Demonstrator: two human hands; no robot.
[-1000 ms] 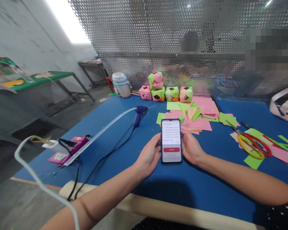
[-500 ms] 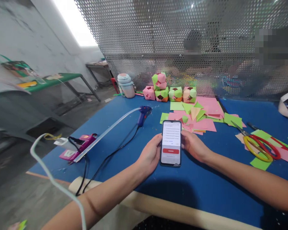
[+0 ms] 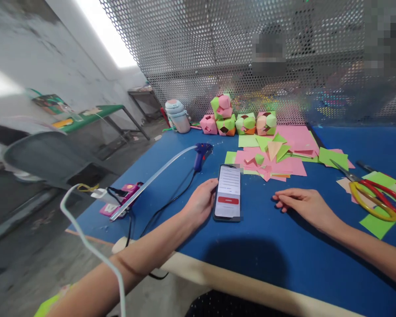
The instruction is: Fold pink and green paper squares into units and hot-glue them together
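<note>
My left hand (image 3: 203,201) grips the left side of a smartphone (image 3: 229,193), its fingertips around that edge. The phone's lit screen faces up at me, with lines of text and a red button too small to read. Off to the right of the phone, apart from it, my right hand (image 3: 300,204) is low over the blue table (image 3: 251,246). Its fingers are loosely bent and a little apart, with nothing in them. Beyond the phone lie pink and green paper sheets (image 3: 292,165). Scissors with yellow and red handles (image 3: 371,193) lie right of my right hand.
A blue glue gun (image 3: 202,156) with a long clear glue stick (image 3: 158,178) lies left of the phone. A magenta power strip (image 3: 127,193) has a white cable (image 3: 82,235) running off it. Several folded paper balls (image 3: 246,124) and a bottle (image 3: 178,116) stand by a perforated metal panel (image 3: 218,48).
My right hand has let go of the phone's right edge and moved to the right. The phone stays in my left hand. The view has shifted slightly.
</note>
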